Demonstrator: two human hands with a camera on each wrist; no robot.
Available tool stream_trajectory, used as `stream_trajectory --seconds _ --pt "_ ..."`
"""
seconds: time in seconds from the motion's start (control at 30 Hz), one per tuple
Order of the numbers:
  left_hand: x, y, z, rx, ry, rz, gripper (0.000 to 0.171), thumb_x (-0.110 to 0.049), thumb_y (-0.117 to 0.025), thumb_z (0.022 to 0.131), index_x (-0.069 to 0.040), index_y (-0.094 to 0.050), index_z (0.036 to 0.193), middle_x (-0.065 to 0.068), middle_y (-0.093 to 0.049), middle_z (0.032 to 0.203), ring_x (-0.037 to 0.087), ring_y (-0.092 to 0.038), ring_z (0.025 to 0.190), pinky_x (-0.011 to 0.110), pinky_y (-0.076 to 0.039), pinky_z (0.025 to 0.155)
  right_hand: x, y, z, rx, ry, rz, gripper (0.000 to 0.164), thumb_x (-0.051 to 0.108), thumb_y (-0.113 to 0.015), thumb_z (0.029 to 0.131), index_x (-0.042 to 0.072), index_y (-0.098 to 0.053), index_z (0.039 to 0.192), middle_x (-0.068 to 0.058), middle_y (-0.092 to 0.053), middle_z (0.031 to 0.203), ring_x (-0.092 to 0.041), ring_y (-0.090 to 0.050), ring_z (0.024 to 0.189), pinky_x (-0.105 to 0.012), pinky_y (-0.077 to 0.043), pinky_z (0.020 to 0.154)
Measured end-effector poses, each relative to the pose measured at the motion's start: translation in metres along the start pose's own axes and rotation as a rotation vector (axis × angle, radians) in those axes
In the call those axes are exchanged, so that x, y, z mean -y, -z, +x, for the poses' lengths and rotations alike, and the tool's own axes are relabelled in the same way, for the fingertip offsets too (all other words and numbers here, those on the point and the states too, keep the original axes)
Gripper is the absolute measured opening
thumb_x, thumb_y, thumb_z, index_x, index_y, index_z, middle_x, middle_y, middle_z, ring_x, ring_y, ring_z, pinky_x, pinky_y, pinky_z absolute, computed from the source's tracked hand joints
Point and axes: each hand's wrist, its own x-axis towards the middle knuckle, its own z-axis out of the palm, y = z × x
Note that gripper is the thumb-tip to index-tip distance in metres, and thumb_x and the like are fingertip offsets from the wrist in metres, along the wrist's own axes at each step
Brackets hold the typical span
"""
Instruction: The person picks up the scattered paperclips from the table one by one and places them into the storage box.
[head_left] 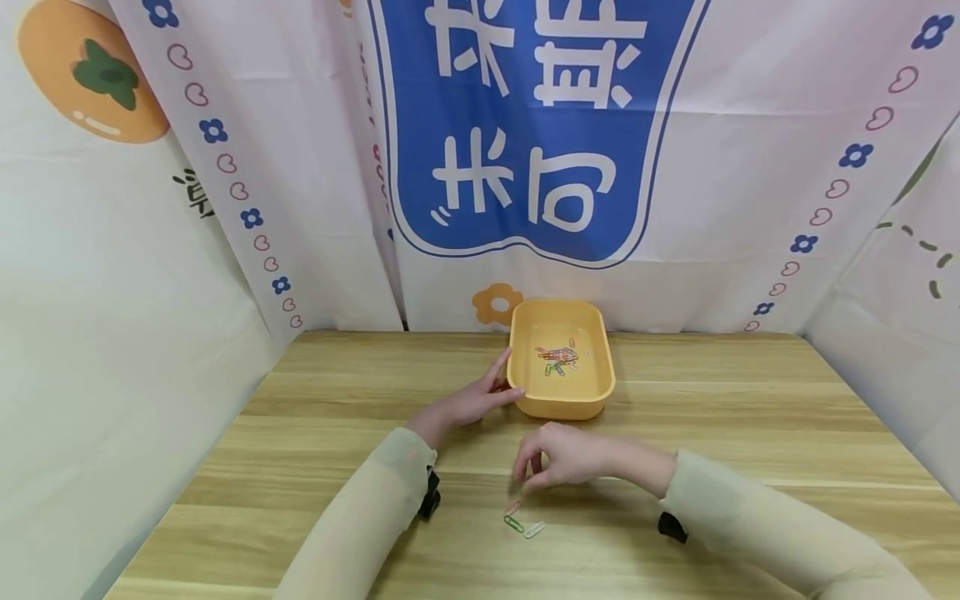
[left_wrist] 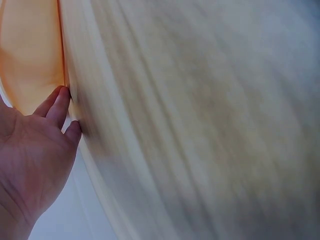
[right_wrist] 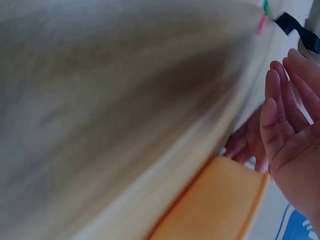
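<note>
A yellow plastic tub (head_left: 562,406) stands at the back of the wooden table, with several coloured paper clips (head_left: 558,358) on its floor. My left hand (head_left: 480,398) rests against the tub's left side and near corner, fingers nearly straight in the left wrist view. My right hand (head_left: 566,456) hovers in front of the tub with loosely bent fingers, and nothing shows between them. Just below its fingertips a pink paper clip (head_left: 513,507), a green paper clip (head_left: 513,524) and a white paper clip (head_left: 534,530) lie close together, end to end, on the table.
The wooden table (head_left: 337,467) spreads out to both sides of the arms. Behind it hangs a white printed curtain (head_left: 465,283) with a blue panel, close to the tub's far end. Each wrist has a black strap (head_left: 430,495) on it.
</note>
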Motion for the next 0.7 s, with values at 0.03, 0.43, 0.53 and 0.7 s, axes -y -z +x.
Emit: stream_trajectory --seconds 0.03,0.43,0.53,0.7 --pt "-0.001 0.0 0.0 -0.003 0.008 0.001 0.086 -0.042 -0.056 0.098 -0.036 0.008 0.155 0.017 -0.033 0.152 0.026 -0.03 0.14 0.045 -0.018 0.114 0.0 -0.002 0.001 0.01 0.003 -0.005 0.007 0.014 -0.075 0.086 0.013 -0.075 0.093 0.013 -0.065 0.088 0.003 -0.058 0.077 -0.022 -0.051 0.072" --pt "0.002 -0.001 0.002 -0.003 0.019 -0.015 0.084 -0.038 -0.056 0.099 -0.037 0.007 0.155 0.017 -0.035 0.152 0.026 -0.032 0.139 0.044 -0.02 0.113 -0.003 -0.022 0.013 0.043 -0.003 -0.007 0.009 0.014 -0.083 0.078 0.013 -0.076 0.085 0.015 -0.059 0.08 0.005 -0.053 0.068 -0.014 -0.047 0.062" --pt "0.002 -0.001 0.002 -0.008 0.022 -0.017 0.084 -0.038 -0.056 0.099 -0.038 0.007 0.155 0.017 -0.035 0.152 0.026 -0.032 0.139 0.045 -0.02 0.113 -0.004 -0.023 0.014 0.033 0.008 -0.004 0.007 0.013 -0.082 0.078 0.014 -0.076 0.081 0.016 -0.059 0.08 0.004 -0.053 0.069 -0.015 -0.047 0.063" --pt "-0.001 -0.001 0.0 -0.011 0.023 -0.007 0.084 -0.04 -0.055 0.099 -0.037 0.007 0.155 0.016 -0.035 0.152 0.026 -0.032 0.139 0.045 -0.02 0.113 -0.006 -0.023 0.015 0.025 0.035 0.007 0.005 0.013 -0.082 0.079 0.014 -0.077 0.077 0.017 -0.06 0.081 0.005 -0.054 0.073 -0.015 -0.047 0.065"
